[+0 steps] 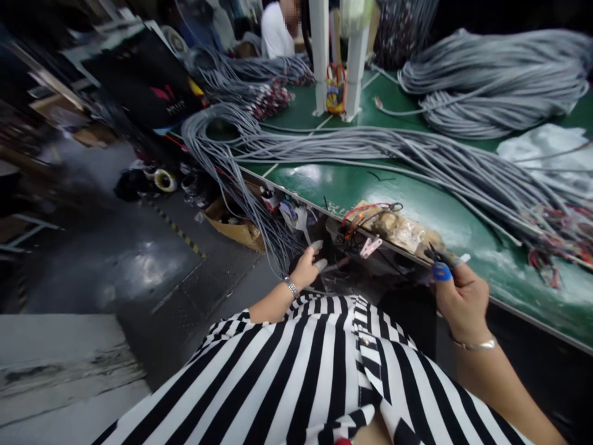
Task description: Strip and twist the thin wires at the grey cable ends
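My left hand, with pale covers on its fingertips, is below the table's front edge, beside hanging grey cables. Its thumb and forefinger are apart, and I see nothing between them. Over the table's edge, my right hand is closed around small cutters with dark pointed jaws. A blue band wraps the thumb of that hand. Left of the cutters lies a brown, tape-covered block with red and black wires. A pink clip hangs at the edge. The cutters' handles are mostly hidden.
Long grey cables run across the green table, some draping over its left end. A large cable coil lies at the back right, near a white plastic bag. White posts rise from the table. A cardboard box sits below.
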The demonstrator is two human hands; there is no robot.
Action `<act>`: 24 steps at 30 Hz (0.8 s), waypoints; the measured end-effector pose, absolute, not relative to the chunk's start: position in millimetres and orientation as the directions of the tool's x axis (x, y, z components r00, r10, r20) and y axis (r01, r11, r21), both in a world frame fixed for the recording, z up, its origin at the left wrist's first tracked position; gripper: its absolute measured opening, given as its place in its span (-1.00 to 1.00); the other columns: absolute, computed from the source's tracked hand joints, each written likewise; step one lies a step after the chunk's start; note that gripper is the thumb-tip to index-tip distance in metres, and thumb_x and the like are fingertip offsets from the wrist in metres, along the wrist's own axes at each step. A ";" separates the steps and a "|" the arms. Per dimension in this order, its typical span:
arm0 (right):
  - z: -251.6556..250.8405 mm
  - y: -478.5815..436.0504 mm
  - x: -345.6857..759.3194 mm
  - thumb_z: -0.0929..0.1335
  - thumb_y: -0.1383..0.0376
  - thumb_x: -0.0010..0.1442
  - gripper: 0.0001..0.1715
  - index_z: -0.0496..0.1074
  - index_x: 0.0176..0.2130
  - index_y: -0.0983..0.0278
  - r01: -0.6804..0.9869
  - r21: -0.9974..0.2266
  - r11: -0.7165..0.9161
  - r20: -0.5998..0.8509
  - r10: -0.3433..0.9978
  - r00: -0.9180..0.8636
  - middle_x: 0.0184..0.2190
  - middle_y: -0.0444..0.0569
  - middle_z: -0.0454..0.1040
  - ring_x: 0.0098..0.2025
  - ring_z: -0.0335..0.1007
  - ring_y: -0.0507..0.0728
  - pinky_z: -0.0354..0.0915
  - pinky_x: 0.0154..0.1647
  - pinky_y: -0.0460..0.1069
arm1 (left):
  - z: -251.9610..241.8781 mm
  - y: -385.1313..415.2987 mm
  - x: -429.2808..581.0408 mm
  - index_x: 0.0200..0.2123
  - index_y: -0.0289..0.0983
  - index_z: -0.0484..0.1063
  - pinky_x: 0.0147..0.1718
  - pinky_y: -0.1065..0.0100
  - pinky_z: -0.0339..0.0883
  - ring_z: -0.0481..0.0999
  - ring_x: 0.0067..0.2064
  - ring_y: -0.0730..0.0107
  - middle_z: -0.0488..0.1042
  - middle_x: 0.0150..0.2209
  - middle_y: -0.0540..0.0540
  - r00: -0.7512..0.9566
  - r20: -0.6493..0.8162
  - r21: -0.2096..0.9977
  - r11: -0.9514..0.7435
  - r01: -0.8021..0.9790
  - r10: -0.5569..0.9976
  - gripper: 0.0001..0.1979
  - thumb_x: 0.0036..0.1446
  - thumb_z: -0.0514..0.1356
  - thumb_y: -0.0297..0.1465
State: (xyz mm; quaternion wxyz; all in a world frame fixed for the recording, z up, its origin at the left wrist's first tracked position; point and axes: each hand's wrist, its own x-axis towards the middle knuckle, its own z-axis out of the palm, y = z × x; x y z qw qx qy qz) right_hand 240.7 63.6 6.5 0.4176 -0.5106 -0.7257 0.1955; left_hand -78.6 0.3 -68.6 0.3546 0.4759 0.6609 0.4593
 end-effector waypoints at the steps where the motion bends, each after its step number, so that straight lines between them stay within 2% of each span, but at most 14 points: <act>1: 9.5 67.8 247.8 0.24 0.09 0.21 -0.62 0.47 -0.22 0.30 0.652 -0.640 0.407 0.454 0.885 -0.107 -0.52 -0.06 0.40 -0.50 0.28 0.08 0.19 -0.48 -0.04 | -70.2 2.4 -78.9 0.12 -0.25 0.28 0.05 0.12 0.30 0.40 0.09 0.19 0.39 0.09 -0.25 -0.275 -0.006 0.929 0.107 0.354 0.961 -0.45 0.01 0.24 -0.46; 3: 17.4 77.5 262.9 0.21 0.10 0.22 -0.62 0.44 -0.34 0.30 0.820 -0.437 0.369 0.504 0.856 -0.116 -0.57 -0.05 0.33 -0.53 0.23 0.09 0.11 -0.52 -0.02 | -66.7 6.3 -80.0 0.13 -0.19 0.27 0.04 0.17 0.32 0.41 0.09 0.22 0.38 0.11 -0.21 -0.249 0.083 0.893 0.039 0.449 0.965 -0.47 0.05 0.21 -0.43; 6: 27.8 93.3 285.8 0.19 0.22 0.23 -0.69 0.36 -0.43 0.30 0.980 -0.104 0.172 0.442 0.890 -0.109 -0.51 -0.01 0.32 -0.49 0.21 0.10 0.03 -0.51 -0.01 | -47.4 16.1 -87.0 0.06 -0.18 0.33 0.02 0.21 0.34 0.44 0.04 0.26 0.43 0.05 -0.18 -0.252 0.203 0.857 -0.048 0.513 0.946 -0.59 0.11 0.17 -0.38; 7: 29.6 97.9 292.4 0.19 0.27 0.23 -0.73 0.36 -0.41 0.31 0.993 -0.032 0.117 0.410 0.907 -0.094 -0.45 0.02 0.35 -0.45 0.23 0.11 0.04 -0.48 0.00 | -38.3 21.5 -90.7 0.04 -0.19 0.35 0.01 0.20 0.33 0.44 0.03 0.25 0.45 0.02 -0.18 -0.256 0.238 0.847 -0.071 0.527 0.937 -0.63 0.13 0.15 -0.36; 9: 29.8 104.7 302.1 0.18 0.34 0.22 -0.76 0.40 -0.29 0.33 0.997 0.028 0.068 0.364 0.928 -0.073 -0.34 0.10 0.40 -0.37 0.27 0.15 0.09 -0.40 0.01 | -17.8 36.8 -98.3 0.00 -0.22 0.37 -0.02 0.19 0.35 0.45 0.01 0.24 0.47 -0.01 -0.18 -0.245 0.298 0.826 -0.121 0.551 0.923 -0.67 0.16 0.12 -0.33; 11: 26.4 108.7 306.8 0.18 0.33 0.23 -0.73 0.42 -0.19 0.32 0.997 0.009 0.080 0.345 0.935 -0.078 -0.30 0.15 0.41 -0.32 0.29 0.18 0.13 -0.34 0.03 | 3.7 59.0 -103.9 -0.02 -0.26 0.39 -0.03 0.18 0.36 0.48 -0.05 0.24 0.48 -0.05 -0.17 -0.211 0.344 0.803 -0.170 0.571 0.915 -0.67 0.15 0.12 -0.30; 13: 21.7 110.9 307.7 0.24 0.30 0.21 -0.77 0.41 -0.15 0.22 0.998 -0.002 0.056 0.350 0.935 -0.052 -0.23 0.09 0.42 -0.25 0.31 0.16 0.16 -0.29 -0.01 | 23.8 88.2 -105.2 -0.02 -0.28 0.40 -0.02 0.18 0.34 0.47 -0.05 0.22 0.47 -0.05 -0.18 -0.144 0.372 0.774 -0.221 0.594 0.917 -0.65 0.14 0.13 -0.27; 16: 17.1 111.8 306.4 0.27 0.29 0.18 -0.74 0.42 -0.13 0.27 0.996 -0.079 0.031 0.354 0.935 0.000 -0.23 0.06 0.40 -0.18 0.30 0.17 0.17 -0.19 -0.01 | 46.9 143.0 -96.0 -0.03 -0.26 0.41 0.01 0.20 0.31 0.42 0.02 0.19 0.46 0.00 -0.16 0.057 0.346 0.569 -0.258 0.781 0.936 -0.64 0.15 0.09 -0.24; 20: 18.3 109.2 306.0 0.26 0.29 0.19 -0.70 0.42 -0.08 0.28 0.984 -0.178 0.018 0.335 0.941 0.043 -0.18 0.06 0.40 -0.13 0.29 0.17 0.16 -0.11 -0.02 | 61.9 219.4 -61.8 -0.03 -0.31 0.41 0.11 0.19 0.21 0.39 0.08 0.15 0.46 0.02 -0.19 0.324 0.224 0.254 -0.376 0.891 0.919 -0.63 0.16 0.05 -0.26; 24: 22.2 106.9 306.9 0.25 0.30 0.21 -0.69 0.42 -0.07 0.26 0.972 -0.233 0.008 0.309 0.949 0.066 -0.15 0.06 0.41 -0.10 0.28 0.17 0.16 -0.09 -0.03 | 65.8 274.5 -21.2 0.09 -0.36 0.31 0.13 0.16 0.16 0.31 0.14 0.07 0.35 0.12 -0.28 0.402 0.089 -0.049 -0.399 0.916 0.911 -0.54 0.16 0.03 -0.28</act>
